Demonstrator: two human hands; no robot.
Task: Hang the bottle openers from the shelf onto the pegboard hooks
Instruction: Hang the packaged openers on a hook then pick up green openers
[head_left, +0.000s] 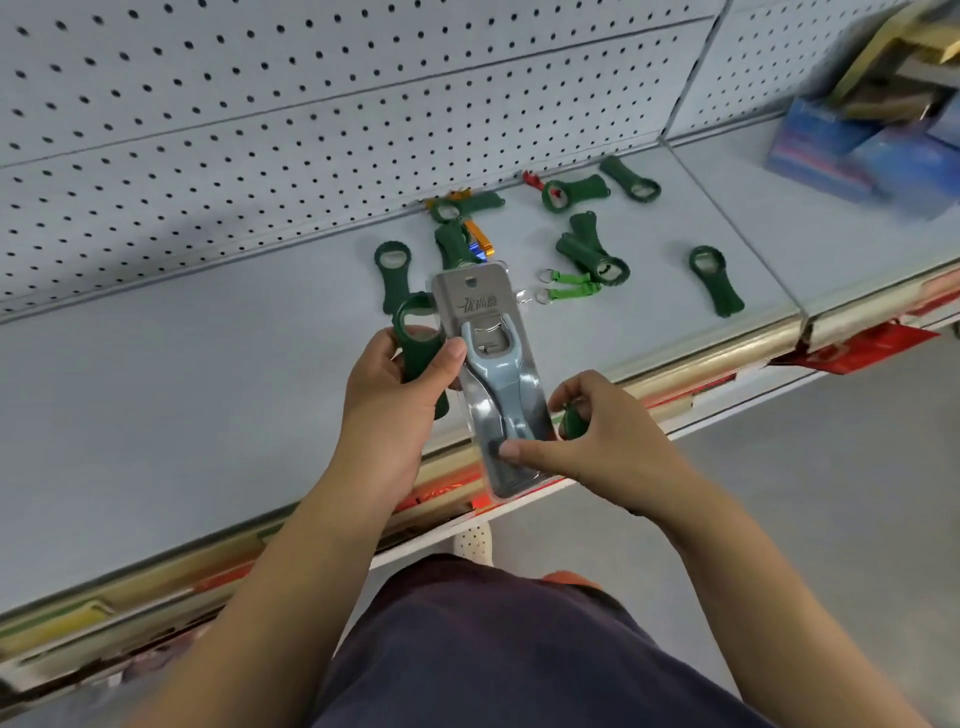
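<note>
Openers (714, 280), green ones, are lying scattered on the shelf (208, 389) just under the pegboard (260, 130), with a few keyrings (566, 288) among them. A pack (488, 332) with a grey-blue opener inside is hanging over the shelf's front edge, top end toward the pegboard, held between both hands. The left grip (395, 384) is curling round a green opener (415, 322) whose ring is sticking up past the fingers, its thumb pressing the pack's left edge. The right grip (597, 436) is pinching the pack's lower end between thumb and forefinger, its other fingers curling round another green piece (574, 418). Both forearms are reaching forward, hands angling toward each other.
</note>
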